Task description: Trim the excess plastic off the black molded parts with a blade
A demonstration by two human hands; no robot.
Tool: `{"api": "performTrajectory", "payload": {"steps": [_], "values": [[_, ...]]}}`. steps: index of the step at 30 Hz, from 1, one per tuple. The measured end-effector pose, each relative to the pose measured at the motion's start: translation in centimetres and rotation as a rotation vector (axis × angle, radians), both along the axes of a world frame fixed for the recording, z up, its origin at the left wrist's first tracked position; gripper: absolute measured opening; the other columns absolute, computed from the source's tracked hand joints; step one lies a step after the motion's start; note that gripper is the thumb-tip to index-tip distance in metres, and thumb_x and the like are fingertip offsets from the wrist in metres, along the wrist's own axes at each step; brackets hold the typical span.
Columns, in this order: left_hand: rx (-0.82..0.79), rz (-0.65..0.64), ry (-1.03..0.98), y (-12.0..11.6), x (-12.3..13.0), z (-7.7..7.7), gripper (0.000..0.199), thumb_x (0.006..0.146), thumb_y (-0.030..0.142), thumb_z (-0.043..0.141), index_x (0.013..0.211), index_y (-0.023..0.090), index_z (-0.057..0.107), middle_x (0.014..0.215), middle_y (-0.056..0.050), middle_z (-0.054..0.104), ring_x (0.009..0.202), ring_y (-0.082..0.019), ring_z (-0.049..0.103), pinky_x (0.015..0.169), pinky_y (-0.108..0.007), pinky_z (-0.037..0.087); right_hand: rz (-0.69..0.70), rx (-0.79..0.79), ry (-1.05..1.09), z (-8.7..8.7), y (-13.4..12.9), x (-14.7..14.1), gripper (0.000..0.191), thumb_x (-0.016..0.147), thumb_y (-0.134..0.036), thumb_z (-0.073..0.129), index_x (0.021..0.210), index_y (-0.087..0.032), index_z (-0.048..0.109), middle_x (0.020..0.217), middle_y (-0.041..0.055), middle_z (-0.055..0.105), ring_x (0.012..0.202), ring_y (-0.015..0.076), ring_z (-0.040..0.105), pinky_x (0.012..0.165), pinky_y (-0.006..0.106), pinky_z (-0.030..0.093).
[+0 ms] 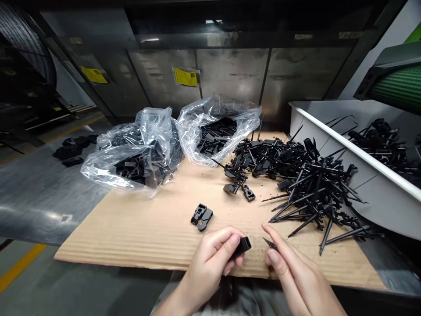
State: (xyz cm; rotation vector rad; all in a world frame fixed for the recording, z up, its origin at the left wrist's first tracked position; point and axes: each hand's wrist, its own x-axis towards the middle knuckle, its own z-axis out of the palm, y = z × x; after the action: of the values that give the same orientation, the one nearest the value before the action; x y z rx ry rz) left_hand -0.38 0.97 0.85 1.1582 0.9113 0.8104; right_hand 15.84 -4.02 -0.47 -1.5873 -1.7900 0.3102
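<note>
Near the front edge of the cardboard sheet (154, 224), my left hand (217, 259) is closed around a black rectangular plastic part (241, 248), its hollow end facing right. To the right of it, my right hand (292, 267) pinches a small dark pointed piece (270, 243) between thumb and fingers; the rest of that piece is hidden. The two held things are apart. Beyond my left hand, black parts (201, 217) lie side by side on the cardboard. Another small black part (248, 193) lies farther back, beside the large pile.
Two clear plastic bags (108, 169) (194, 127) of black parts stand at the back left and centre. A tangled pile of black parts (309, 184) with long spikes covers the right side, against a grey bin (329, 127). Loose black pieces (70, 149) lie far left.
</note>
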Motion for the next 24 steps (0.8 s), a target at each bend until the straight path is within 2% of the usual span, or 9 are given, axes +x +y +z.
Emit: {"api": "performTrajectory", "payload": {"steps": [5,8,11,14,16,18,21,22,24], "values": [[-0.016,-0.044,0.045,0.0,0.0,0.3,0.03,0.085,0.04,0.052,0.076,0.012,0.06,0.054,0.002,0.051,0.041,-0.005,0.03,0.039,-0.017,0.023,0.148,0.203,-0.243,1.2,0.1,0.8,0.026,0.089,-0.016,0.042,0.108,-0.01,0.06,0.09,0.0109,0.071,0.078,0.019,0.069,0.069,0.026,0.055],[0.041,-0.05,0.088,0.0,0.1,0.1,0.027,0.086,0.037,0.052,0.077,0.014,0.063,0.057,0.001,0.052,0.042,-0.006,0.034,0.039,-0.017,0.027,0.22,0.204,-0.309,1.9,0.4,0.7,0.021,0.087,-0.012,0.045,0.098,-0.012,0.061,0.072,0.0063,0.068,0.061,0.0165,0.066,0.058,0.026,0.053],[0.187,-0.068,0.148,-0.3,0.1,-0.2,0.025,0.087,0.033,0.05,0.079,0.016,0.065,0.061,-0.002,0.056,0.045,-0.01,0.043,0.039,-0.017,0.034,0.173,0.174,-0.334,2.0,0.7,0.8,0.023,0.088,-0.013,0.042,0.097,-0.012,0.063,0.073,0.0066,0.068,0.063,0.017,0.066,0.058,0.026,0.053],[0.329,-0.101,0.224,-0.5,-0.7,0.2,0.024,0.088,0.028,0.047,0.082,0.017,0.067,0.071,-0.005,0.064,0.057,-0.015,0.056,0.049,-0.019,0.044,0.014,0.24,-0.351,1.2,1.1,1.9,0.024,0.089,-0.018,0.041,0.1,-0.011,0.062,0.087,0.0095,0.071,0.076,0.0191,0.069,0.066,0.025,0.055],[0.492,-0.166,0.301,0.3,-1.6,1.6,0.022,0.088,0.023,0.046,0.087,0.019,0.067,0.076,-0.005,0.067,0.067,-0.018,0.062,0.06,-0.022,0.048,-0.051,0.267,-0.386,0.0,1.4,2.9,0.024,0.089,-0.021,0.042,0.099,-0.011,0.062,0.09,0.0088,0.072,0.08,0.0187,0.07,0.067,0.023,0.056],[0.693,-0.191,0.391,2.4,-2.5,3.8,0.022,0.087,0.019,0.046,0.094,0.02,0.067,0.081,-0.006,0.068,0.074,-0.019,0.063,0.068,-0.023,0.048,-0.06,0.279,-0.453,-1.3,1.6,3.9,0.026,0.09,-0.022,0.041,0.099,-0.01,0.062,0.091,0.0076,0.073,0.079,0.0177,0.07,0.065,0.02,0.057],[0.95,-0.078,0.6,7.9,-2.9,7.8,0.025,0.086,0.017,0.045,0.097,0.018,0.067,0.093,-0.006,0.069,0.088,-0.021,0.062,0.079,-0.029,0.047,-0.071,0.313,-0.534,-2.8,1.8,4.7,0.028,0.089,-0.024,0.043,0.102,-0.008,0.062,0.093,0.0087,0.072,0.081,0.0195,0.07,0.063,0.021,0.058],[0.974,0.003,0.721,10.0,-2.7,9.0,0.025,0.086,0.018,0.045,0.098,0.017,0.067,0.096,-0.007,0.068,0.092,-0.022,0.062,0.082,-0.032,0.046,-0.077,0.319,-0.544,-3.1,1.7,4.8,0.029,0.089,-0.025,0.043,0.102,-0.008,0.063,0.093,0.0087,0.072,0.08,0.02,0.07,0.061,0.021,0.058],[0.985,0.116,0.789,13.4,-2.4,10.6,0.029,0.084,0.02,0.05,0.109,0.013,0.062,0.113,-0.011,0.062,0.107,-0.028,0.055,0.092,-0.042,0.039,-0.086,0.323,-0.539,-3.2,1.6,4.6,0.03,0.089,-0.027,0.043,0.099,-0.009,0.065,0.092,0.0079,0.073,0.078,0.0202,0.071,0.057,0.02,0.058]]}}
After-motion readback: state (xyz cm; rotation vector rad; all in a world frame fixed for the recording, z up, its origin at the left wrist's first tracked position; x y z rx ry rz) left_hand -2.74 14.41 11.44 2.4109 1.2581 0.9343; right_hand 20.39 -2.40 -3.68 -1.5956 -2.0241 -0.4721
